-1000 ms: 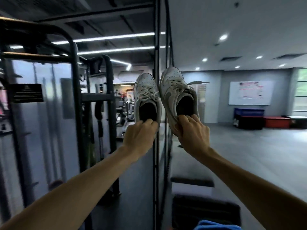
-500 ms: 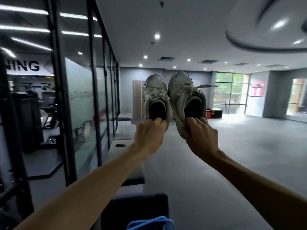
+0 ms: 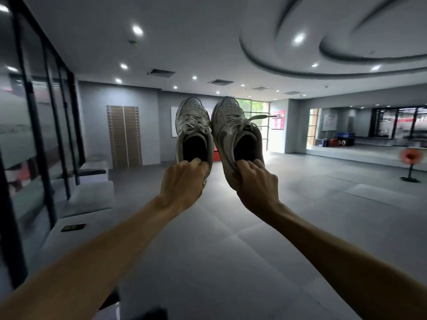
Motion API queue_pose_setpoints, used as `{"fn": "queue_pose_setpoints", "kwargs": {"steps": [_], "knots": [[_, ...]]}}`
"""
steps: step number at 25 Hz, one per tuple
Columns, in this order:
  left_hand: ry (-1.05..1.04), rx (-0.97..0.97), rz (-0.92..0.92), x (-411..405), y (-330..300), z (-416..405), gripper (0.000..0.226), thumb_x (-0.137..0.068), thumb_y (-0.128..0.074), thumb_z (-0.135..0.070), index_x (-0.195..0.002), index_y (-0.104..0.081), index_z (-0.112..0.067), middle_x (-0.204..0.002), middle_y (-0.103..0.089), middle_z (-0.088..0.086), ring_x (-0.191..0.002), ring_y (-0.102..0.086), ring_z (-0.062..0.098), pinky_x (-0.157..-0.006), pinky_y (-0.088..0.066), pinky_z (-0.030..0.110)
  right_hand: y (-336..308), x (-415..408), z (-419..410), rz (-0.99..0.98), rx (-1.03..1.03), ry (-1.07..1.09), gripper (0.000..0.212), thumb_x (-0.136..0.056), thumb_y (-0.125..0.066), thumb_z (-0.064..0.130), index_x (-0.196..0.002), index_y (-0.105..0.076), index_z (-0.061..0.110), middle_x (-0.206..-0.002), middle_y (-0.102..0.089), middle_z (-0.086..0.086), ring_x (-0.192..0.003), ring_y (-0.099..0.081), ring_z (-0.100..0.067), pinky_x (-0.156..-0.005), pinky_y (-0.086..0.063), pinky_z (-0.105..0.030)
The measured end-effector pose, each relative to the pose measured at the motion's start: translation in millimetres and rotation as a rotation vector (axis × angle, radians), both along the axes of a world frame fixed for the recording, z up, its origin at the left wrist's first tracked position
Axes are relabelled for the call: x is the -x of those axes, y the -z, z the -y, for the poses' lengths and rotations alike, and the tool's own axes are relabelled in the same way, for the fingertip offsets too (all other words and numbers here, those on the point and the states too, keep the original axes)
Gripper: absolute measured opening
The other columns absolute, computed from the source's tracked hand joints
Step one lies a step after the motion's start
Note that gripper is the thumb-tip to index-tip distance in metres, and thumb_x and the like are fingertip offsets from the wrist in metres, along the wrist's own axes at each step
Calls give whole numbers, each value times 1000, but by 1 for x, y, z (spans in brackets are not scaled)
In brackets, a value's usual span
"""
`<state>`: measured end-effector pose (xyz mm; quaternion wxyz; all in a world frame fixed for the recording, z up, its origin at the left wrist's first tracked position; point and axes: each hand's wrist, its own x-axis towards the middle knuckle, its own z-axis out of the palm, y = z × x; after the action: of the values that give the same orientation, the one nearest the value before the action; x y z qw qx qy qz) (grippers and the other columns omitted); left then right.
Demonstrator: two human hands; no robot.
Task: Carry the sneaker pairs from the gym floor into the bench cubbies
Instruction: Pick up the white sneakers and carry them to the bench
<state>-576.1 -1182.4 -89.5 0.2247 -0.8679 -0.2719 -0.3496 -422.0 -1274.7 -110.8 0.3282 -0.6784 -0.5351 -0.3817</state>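
Hands [image 3: 183, 181] [image 3: 255, 181] grip sneakers [image 3: 194, 128] by heels; floor [image 3: 323, 215] ahead.

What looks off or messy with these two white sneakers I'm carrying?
One thing stands out: on the scuffed white sneaker held by the right hand, a loose lace end sticks out sideways to the right. That sneaker also tilts left against the white sneaker gripped by the left hand. No damage is visible.

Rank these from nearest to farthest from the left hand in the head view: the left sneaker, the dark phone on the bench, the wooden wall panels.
1. left sneaker, gripped by the left hand.
2. dark phone, lower left on the bench.
3. wooden wall panels, far back wall.
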Motion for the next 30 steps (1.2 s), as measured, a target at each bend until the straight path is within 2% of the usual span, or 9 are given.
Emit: {"fn": "queue_pose_setpoints", "kwargs": {"steps": [6, 11, 16, 24, 30], "knots": [[44, -9, -15, -128, 6, -120, 15, -88, -58, -27, -91, -56, -13, -92, -62, 3, -81, -61, 28, -62, -48, 36, 4, -128, -112, 4, -6, 48, 7, -82, -57, 13, -83, -51, 10, -79, -61, -3, -80, -50, -27, -51, -26, -29], [17, -26, -27, -252, 8, -236, 16, -88, -58, -29, -93, -57, -14, -93, -62, 3, -82, -62, 28, -62, -46, 35, 0, -255, -229, 28, -21, 49, 10, -85, -56, 18, -82, -51, 10, -78, -61, -3, -80, -50, -26, -51, -25, -29], [-45, -42, -23, -347, -3, -353, 13, -87, -60, -27, -92, -56, -16, -90, -59, 0, -79, -61, 26, -56, -36, 31, -10, -349, -351, 2, -68, -5, 16, -88, -54, 21, -78, -49, 11, -74, -60, -4, -79, -50, -28, -51, -22, -29], [-83, -70, 9, -473, -6, -585, 18, -86, -62, -28, -100, -58, -18, -92, -60, -1, -80, -61, 25, -62, -47, 35, -1, -479, -587, 40, -39, -49, 11, -87, -54, 20, -84, -54, 9, -78, -62, -4, -80, -51, -28, -51, -27, -30], [-110, -101, -13, -559, -22, -781, 18, -86, -61, -29, -100, -58, -18, -93, -60, -1, -82, -62, 25, -59, -43, 33, -16, -569, -780, 33, -72, -71, 8, -86, -56, 16, -86, -55, 8, -78, -63, -6, -77, -52, -28, -52, -28, -29]]}}
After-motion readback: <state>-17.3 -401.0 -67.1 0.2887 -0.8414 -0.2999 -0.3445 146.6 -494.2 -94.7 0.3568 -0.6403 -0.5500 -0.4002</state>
